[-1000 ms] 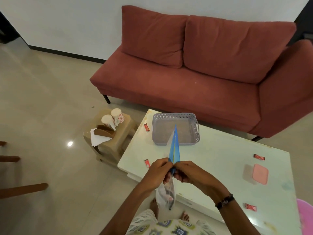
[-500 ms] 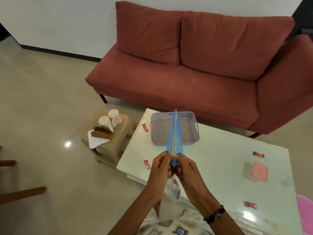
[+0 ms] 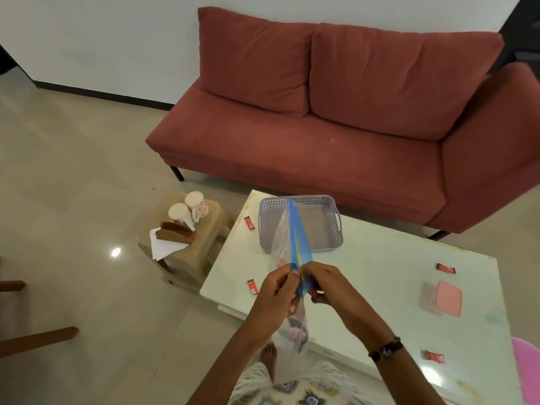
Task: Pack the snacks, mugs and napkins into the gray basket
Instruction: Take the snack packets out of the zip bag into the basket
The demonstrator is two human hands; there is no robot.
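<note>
Since half second ago: blue top of zip bag [image 3: 296, 244] parted slightly, clear film now showing on its left side. Left hand [image 3: 277, 296] and right hand [image 3: 327, 285] each pinch bag's blue strip, fingers curled on it. Bag clear plastic, reddish contents low inside, held above near edge of white table [image 3: 380, 273]. Gray basket [image 3: 301, 223] on table's far left corner, behind bag. Two mugs [image 3: 188, 210] and napkins [image 3: 162, 244] on stool [image 3: 187, 247] left of table.

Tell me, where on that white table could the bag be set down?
The widest bare patch of the white table lies between the gray perforated plastic basket and the pink-lidded container. The basket's floor also looks bare. Small red snack packets dot the table's left and right edges, and the small beige stool is crowded.
</note>
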